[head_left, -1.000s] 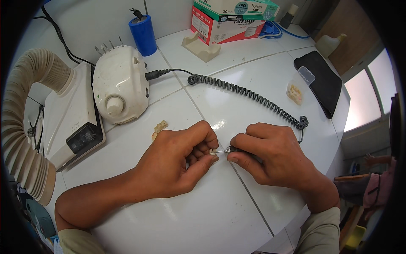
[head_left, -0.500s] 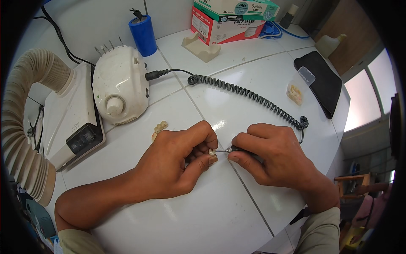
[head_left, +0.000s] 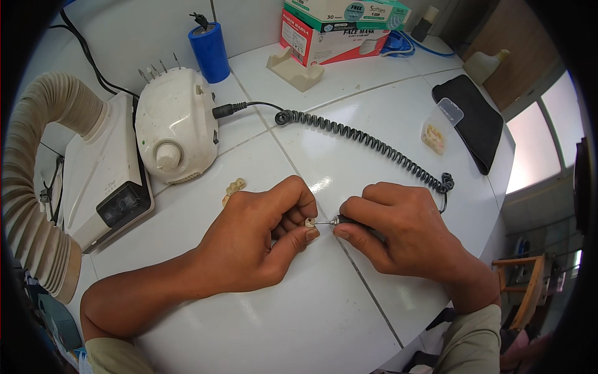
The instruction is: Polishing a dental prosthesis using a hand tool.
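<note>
Between the thumb and fingertips of my left hand (head_left: 265,234) is a small cream dental crown (head_left: 309,222), mostly covered by the fingers. My right hand (head_left: 398,230) grips a dark rotary handpiece (head_left: 346,219) like a pen. Its thin metal bur (head_left: 324,222) points left and meets the crown, as far as I can see. A coiled black cord (head_left: 367,143) runs from behind my right hand to the white control unit (head_left: 174,124) at the left. Just beyond my left wrist lies a cream tooth model piece (head_left: 233,189), partly hidden by that hand.
A white machine (head_left: 106,181) with a ribbed hose (head_left: 28,162) stands at the left. At the back are a blue cylinder (head_left: 210,53), a beige holder (head_left: 294,70) and stacked boxes (head_left: 336,40). An opened clear case (head_left: 434,138) and a black pouch (head_left: 476,121) lie at the right.
Both hands keep nearly the same place and hold, with the bur still at the crown. At the far right, a person in pink beside the wooden stool has moved lower, mostly out of sight.
</note>
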A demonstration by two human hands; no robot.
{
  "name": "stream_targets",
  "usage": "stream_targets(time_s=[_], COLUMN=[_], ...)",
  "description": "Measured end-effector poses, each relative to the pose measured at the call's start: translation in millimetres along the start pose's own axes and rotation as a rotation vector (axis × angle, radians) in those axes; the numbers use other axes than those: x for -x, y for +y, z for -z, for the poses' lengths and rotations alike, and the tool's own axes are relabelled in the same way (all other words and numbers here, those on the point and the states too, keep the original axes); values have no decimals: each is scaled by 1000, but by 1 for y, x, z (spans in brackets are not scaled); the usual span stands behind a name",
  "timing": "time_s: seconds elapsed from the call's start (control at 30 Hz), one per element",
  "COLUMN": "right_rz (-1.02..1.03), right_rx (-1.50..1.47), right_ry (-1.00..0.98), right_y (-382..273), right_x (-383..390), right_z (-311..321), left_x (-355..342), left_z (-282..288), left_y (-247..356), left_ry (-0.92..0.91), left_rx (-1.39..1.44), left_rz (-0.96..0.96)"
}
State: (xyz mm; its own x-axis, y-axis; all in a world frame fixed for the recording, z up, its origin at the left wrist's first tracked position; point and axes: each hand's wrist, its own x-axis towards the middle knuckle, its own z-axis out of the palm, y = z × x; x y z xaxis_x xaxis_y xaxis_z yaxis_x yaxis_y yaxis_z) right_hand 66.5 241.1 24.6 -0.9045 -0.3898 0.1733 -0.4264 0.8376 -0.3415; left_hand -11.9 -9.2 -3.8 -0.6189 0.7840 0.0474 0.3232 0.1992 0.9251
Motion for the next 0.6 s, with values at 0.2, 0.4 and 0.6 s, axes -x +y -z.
stream_targets(time_s=[0.2, 0.4, 0.6], right_rz=[-14, -36, 21], right_rx=[-29, -54, -28], right_ry=[-24, -6, 0], right_y=[-3, -2, 2], right_x=[-1, 0, 0], right_z=[2, 0, 0], left_x=[0, 0, 0], left_z=[0, 0, -1], left_y=[-1, -1, -2], left_ry=[2, 4, 7], left_rx=[5, -11, -11], left_rz=[9, 6, -5])
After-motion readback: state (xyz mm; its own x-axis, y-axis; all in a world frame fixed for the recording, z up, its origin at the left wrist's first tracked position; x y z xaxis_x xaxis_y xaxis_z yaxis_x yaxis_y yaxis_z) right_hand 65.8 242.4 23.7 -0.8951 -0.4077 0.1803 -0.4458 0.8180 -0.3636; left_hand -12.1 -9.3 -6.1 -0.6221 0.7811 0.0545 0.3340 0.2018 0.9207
